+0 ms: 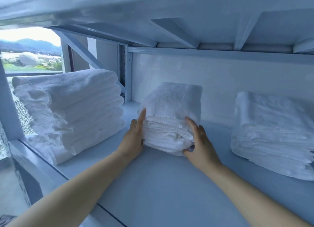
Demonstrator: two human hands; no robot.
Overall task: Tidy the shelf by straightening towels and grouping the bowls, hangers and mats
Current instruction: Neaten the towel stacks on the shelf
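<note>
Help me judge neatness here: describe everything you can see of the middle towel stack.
The middle stack is white folded terry towels in several layers, standing on the shelf between the left stack and the right stack, touching neither. Its top towel drapes over the front; the lower edges look uneven. The left hand presses flat on its left side, the right hand on its right side, thumb at the bottom front corner.

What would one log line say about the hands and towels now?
step: straighten towels | left hand: presses middle towel stack, left side | right hand: presses its right side | left stack, right stack: untouched
</note>
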